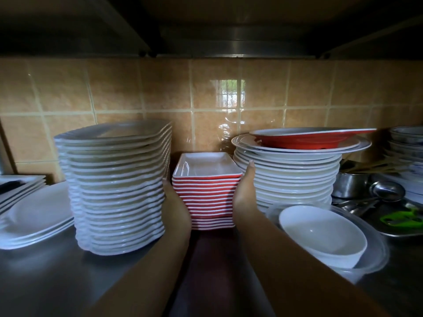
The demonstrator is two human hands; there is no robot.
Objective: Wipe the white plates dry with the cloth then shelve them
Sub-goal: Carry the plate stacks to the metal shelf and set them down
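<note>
- Red-and-white square dishes [207, 193] form a stack in the middle of the steel shelf [45, 277], standing between two taller piles, and both hands clasp it from either side in the head view.
- The left hand [175, 202] presses the stack's left side; its fingers are hidden behind the dishes, so how far they curl cannot be told.
- The right hand [245, 191] lies against the right side with straight fingers pointing up, palm flat to the stack.
- White plates [116, 186] stand in a tall pile just left of the hands, and a second white pile [295, 179] just right carries a red plate [304, 138] on top.
- A white bowl [322, 234] sits near the right forearm; flat white platters [34, 220] lie far left.
- No cloth shows here. By my reading, shelving is well advanced, with many plates already stacked; whether any remain wet elsewhere cannot be told.
</note>
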